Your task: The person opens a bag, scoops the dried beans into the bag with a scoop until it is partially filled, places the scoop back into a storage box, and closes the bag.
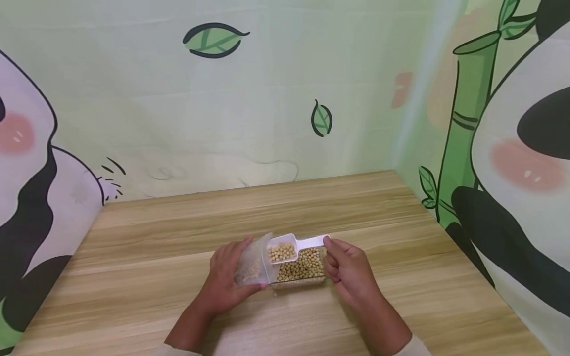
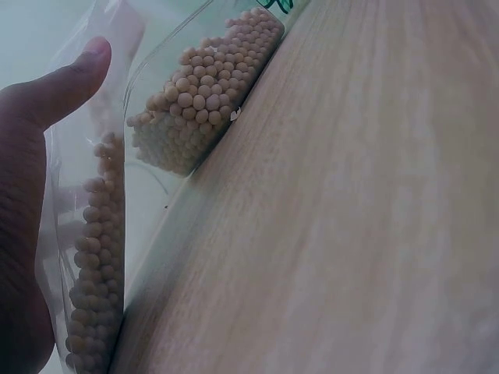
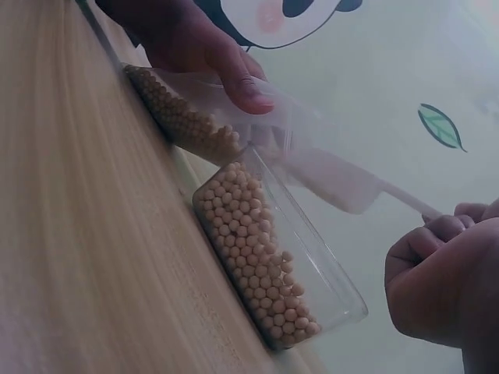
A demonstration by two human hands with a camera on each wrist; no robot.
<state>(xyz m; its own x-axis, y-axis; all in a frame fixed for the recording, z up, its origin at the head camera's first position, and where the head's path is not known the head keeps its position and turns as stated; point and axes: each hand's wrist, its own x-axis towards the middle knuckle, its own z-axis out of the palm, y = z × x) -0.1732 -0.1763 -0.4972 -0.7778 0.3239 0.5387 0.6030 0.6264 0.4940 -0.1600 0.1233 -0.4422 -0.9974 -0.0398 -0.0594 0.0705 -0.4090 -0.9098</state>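
Observation:
My left hand (image 1: 224, 279) grips a translucent plastic bag (image 1: 250, 267), thumb on the near side, fingers behind. Small round beige beans fill the bag's lower part, plain in the left wrist view (image 2: 97, 257). The handle of a white scoop (image 1: 311, 242) is pinched between my right hand's (image 1: 352, 269) thumb and fingers. Beans (image 1: 282, 252) lie in the scoop, whose front edge is at the bag's mouth. Under the scoop stands a clear rectangular container (image 3: 327, 284), partly filled with the same beans (image 3: 245, 241).
The wooden table (image 1: 178, 237) extends around the hands and meets a printed wall covering (image 1: 267, 99) with leaves, pandas and bamboo at the back and sides. A tiny pale fragment (image 2: 235, 114) shows beside the container in the left wrist view.

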